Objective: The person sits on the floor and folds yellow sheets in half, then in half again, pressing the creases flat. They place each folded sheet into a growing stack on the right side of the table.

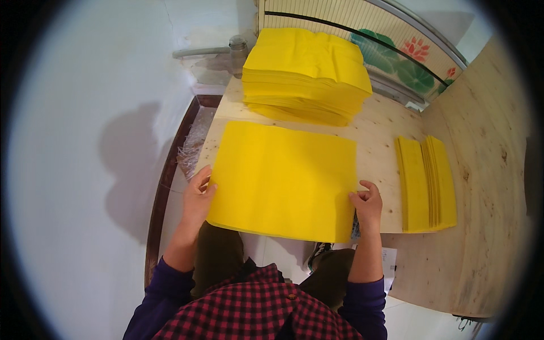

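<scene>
A flat, rectangular yellow fabric sheet (283, 178) lies on the plywood table (388, 116) in front of me. Its near edge overhangs the table's front, and a thin second edge shows beneath it, so there may be more than one layer. My left hand (199, 190) holds its left edge, the thumb at the rim and the fingers curved around the side. At the opposite edge, my right hand (368, 205) is closed, with the thumb against the sheet's side and the index finger bent. The undersides of the fingers are partly hidden.
A tall stack of yellow fabric (306, 56) stands at the far side. Folded yellow bundles (428, 184) lie to the right, beside an upright plywood panel (481, 170). A glass jar (238, 54) stands far left. Pale scraps (197, 136) lie left of the table, near the wall (73, 170).
</scene>
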`<state>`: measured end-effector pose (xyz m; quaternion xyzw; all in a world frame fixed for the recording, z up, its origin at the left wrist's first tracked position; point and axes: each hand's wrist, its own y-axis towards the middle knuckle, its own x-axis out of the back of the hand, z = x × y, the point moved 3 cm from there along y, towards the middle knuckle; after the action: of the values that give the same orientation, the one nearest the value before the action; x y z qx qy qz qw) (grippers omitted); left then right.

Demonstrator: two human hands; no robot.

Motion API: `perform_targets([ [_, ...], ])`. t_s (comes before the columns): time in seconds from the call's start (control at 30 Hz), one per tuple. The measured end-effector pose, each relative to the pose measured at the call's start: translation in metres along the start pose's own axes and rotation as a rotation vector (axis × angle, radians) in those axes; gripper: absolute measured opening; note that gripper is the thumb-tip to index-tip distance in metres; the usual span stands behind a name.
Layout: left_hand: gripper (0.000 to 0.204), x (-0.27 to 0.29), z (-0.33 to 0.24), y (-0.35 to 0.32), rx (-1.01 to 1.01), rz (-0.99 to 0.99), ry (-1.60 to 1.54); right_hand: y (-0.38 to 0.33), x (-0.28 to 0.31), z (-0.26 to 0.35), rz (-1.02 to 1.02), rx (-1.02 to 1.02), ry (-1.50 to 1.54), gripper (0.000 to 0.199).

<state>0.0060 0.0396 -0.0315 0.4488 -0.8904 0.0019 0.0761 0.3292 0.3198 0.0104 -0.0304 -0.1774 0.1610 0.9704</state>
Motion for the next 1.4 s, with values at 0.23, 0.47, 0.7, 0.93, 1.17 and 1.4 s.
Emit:
perform_targets([
  [0.23,0.049,0.000,-0.002,0.001,-0.013,-0.001,0.084,0.002,0.002,-0.010,-0.004,-0.025,0.036,0.045],
  [0.47,0.041,0.010,-0.040,-0.003,-0.184,-0.102,0.400,-0.007,0.012,0.002,-0.117,0.184,-0.141,0.035],
  [0.7,0.021,-0.016,-0.084,-0.015,-0.482,0.210,0.585,-0.042,-0.003,0.032,0.065,0.605,-0.385,0.025],
  [0.93,0.008,-0.036,-0.073,0.020,-0.521,0.378,0.665,-0.028,-0.024,0.043,0.192,0.636,-0.531,0.019],
  [1.17,0.007,-0.051,-0.064,0.084,-0.551,0.324,0.734,0.020,-0.036,0.049,0.103,0.556,-0.670,0.020],
  [1.4,0.011,-0.046,-0.070,0.065,-0.504,0.422,0.746,-0.001,-0.025,0.050,0.196,0.569,-0.677,0.026],
])
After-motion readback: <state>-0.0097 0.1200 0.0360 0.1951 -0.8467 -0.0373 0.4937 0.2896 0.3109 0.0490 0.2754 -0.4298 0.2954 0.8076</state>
